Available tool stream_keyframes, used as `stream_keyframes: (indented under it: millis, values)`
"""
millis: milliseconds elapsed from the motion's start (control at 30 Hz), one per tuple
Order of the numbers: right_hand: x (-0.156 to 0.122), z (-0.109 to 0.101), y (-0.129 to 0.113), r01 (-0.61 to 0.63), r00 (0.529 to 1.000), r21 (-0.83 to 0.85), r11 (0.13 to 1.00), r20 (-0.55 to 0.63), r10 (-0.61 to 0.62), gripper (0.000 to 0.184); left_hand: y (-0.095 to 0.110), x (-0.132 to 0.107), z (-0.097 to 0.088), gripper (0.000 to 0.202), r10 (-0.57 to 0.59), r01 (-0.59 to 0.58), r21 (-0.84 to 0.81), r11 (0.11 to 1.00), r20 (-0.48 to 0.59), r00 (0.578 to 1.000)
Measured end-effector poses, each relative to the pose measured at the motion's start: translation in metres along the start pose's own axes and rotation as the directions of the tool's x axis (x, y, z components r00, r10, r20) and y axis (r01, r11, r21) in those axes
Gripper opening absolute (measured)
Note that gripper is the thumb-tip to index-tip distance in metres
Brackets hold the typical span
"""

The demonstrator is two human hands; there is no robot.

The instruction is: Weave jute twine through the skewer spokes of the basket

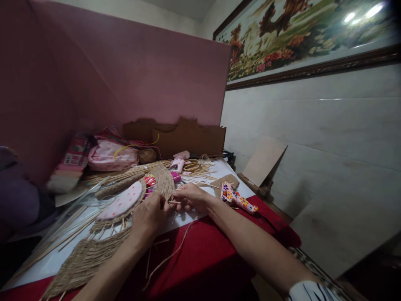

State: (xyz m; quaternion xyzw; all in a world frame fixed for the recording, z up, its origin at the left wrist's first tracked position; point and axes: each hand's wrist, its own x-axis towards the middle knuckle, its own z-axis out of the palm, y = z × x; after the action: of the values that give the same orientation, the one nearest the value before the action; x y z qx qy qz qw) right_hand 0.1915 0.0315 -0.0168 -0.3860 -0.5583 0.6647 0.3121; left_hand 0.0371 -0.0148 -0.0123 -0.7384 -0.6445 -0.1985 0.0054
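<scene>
A woven twine piece (pixel 164 179) on thin sticks curves across the table, with a pink-dotted white fabric oval (pixel 122 201) at its middle. At the piece's right-hand lower edge, my left hand (pixel 150 215) is closed on the weaving, its fingertips partly hidden. Just to the right, my right hand (pixel 191 196) has its fingers curled around a thin stick (pixel 174 202) sticking out of the weave. Below the hands, a loose twine strand (pixel 169 258) trails over the red cloth. A wider woven band (pixel 90 255) extends beneath my left forearm.
A flower-patterned glue gun (pixel 236 198) lies right of my hands, near a cardboard scrap (pixel 225 184). Behind are bundled sticks (pixel 125 171), a twine ball (pixel 147 156), pink dotted fabric (pixel 112 155) and upright cardboard (pixel 188 138). Red cloth (pixel 203 251) covers the table's front edge.
</scene>
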Motion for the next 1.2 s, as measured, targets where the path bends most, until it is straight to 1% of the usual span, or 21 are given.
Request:
stream_keyframes:
  millis: [133,167,233,267,300,367,400,467,500,533,567,600,633,667,733,833,867,933,1033,1100,1200]
  values:
    - [0.003,-0.004,0.002,-0.002,0.999,-0.055,0.998,0.040,0.004,0.021,-0.002,0.004,-0.001,0.016,-0.032,0.035,-0.062,0.997,0.049,0.998]
    - [0.002,-0.005,0.000,0.010,1.000,-0.115,0.993,0.025,-0.007,0.024,-0.002,0.005,-0.002,0.016,-0.034,0.037,-0.064,0.997,0.054,0.998]
    - [-0.004,-0.007,-0.007,0.041,0.995,-0.329,0.944,-0.076,-0.070,0.028,-0.001,0.005,-0.003,0.016,-0.035,0.038,-0.055,0.998,0.058,0.998]
    - [-0.011,-0.009,-0.013,0.043,0.981,-0.458,0.888,-0.150,-0.125,0.029,-0.001,0.005,-0.003,0.016,-0.037,0.039,-0.043,0.998,0.059,0.998]
    - [-0.020,-0.012,-0.020,0.037,0.955,-0.587,0.809,-0.218,-0.202,0.028,-0.001,0.005,-0.003,0.016,-0.039,0.041,-0.030,0.999,0.059,0.997]
    - [-0.045,-0.021,-0.035,0.023,0.903,-0.745,0.666,-0.271,-0.334,0.031,-0.001,0.004,-0.004,0.017,-0.041,0.042,-0.010,0.999,0.059,0.997]
    - [-0.059,-0.028,-0.042,-0.013,0.870,-0.798,0.602,-0.305,-0.386,0.035,-0.001,0.004,-0.004,0.018,-0.039,0.040,-0.006,0.999,0.059,0.997]
    - [-0.087,-0.046,-0.050,-0.213,0.765,-0.860,0.463,-0.442,-0.469,0.036,-0.001,0.004,-0.004,0.018,-0.027,0.027,-0.005,1.000,0.064,0.998]
    - [-0.098,-0.055,-0.050,-0.301,0.739,-0.872,0.386,-0.469,-0.484,0.032,-0.001,0.004,-0.004,0.019,-0.020,0.021,-0.007,1.000,0.066,0.998]
    - [-0.107,-0.064,-0.047,-0.363,0.738,-0.873,0.327,-0.483,-0.471,0.026,-0.001,0.004,-0.004,0.019,-0.012,0.013,-0.009,1.000,0.066,0.998]
    - [-0.114,-0.073,-0.042,-0.397,0.760,-0.871,0.288,-0.488,-0.429,0.025,-0.001,0.004,-0.004,0.019,-0.005,0.006,-0.011,1.000,0.066,0.998]
    - [-0.118,-0.080,-0.035,-0.381,0.811,-0.888,0.258,-0.455,-0.367,0.031,-0.001,0.003,-0.004,0.019,-0.001,0.001,-0.013,1.000,0.065,0.998]
    - [-0.120,-0.086,-0.028,-0.381,0.842,-0.890,0.251,-0.446,-0.304,0.038,-0.001,0.003,-0.004,0.019,0.001,0.000,-0.016,1.000,0.062,0.998]
    - [-0.121,-0.091,-0.020,-0.395,0.849,-0.882,0.257,-0.457,-0.264,0.045,-0.002,0.003,-0.004,0.019,0.004,-0.003,-0.020,1.000,0.059,0.998]
    - [-0.119,-0.097,-0.007,-0.398,0.840,-0.865,0.304,-0.478,-0.259,0.050,-0.003,0.003,-0.003,0.019,0.010,-0.009,-0.031,0.999,0.057,0.998]
    - [-0.119,-0.102,0.005,-0.368,0.838,-0.843,0.392,-0.483,-0.254,0.061,-0.006,0.004,-0.001,0.021,0.027,-0.024,-0.054,0.998,0.058,0.998]
    - [-0.119,-0.104,0.008,-0.363,0.839,-0.840,0.404,-0.483,-0.251,0.061,-0.006,0.004,-0.001,0.021,0.032,-0.028,-0.058,0.998,0.063,0.998]
    - [-0.121,-0.107,0.011,-0.349,0.842,-0.850,0.395,-0.470,-0.266,0.048,-0.007,0.005,0.000,0.021,0.033,-0.028,-0.059,0.998,0.079,0.996]
    - [-0.123,-0.109,0.014,-0.252,0.844,-0.902,0.350,-0.382,-0.376,0.026,-0.006,0.005,-0.001,0.020,0.022,-0.017,-0.057,0.998,0.098,0.995]
    - [-0.123,-0.109,0.014,-0.191,0.842,-0.921,0.340,-0.332,-0.425,0.021,-0.005,0.005,-0.002,0.020,0.019,-0.014,-0.053,0.998,0.095,0.995]
    - [-0.124,-0.110,0.009,-0.205,0.840,-0.890,0.406,-0.373,-0.393,0.019,-0.005,0.004,-0.003,0.019,0.021,-0.018,-0.047,0.999,0.078,0.997]
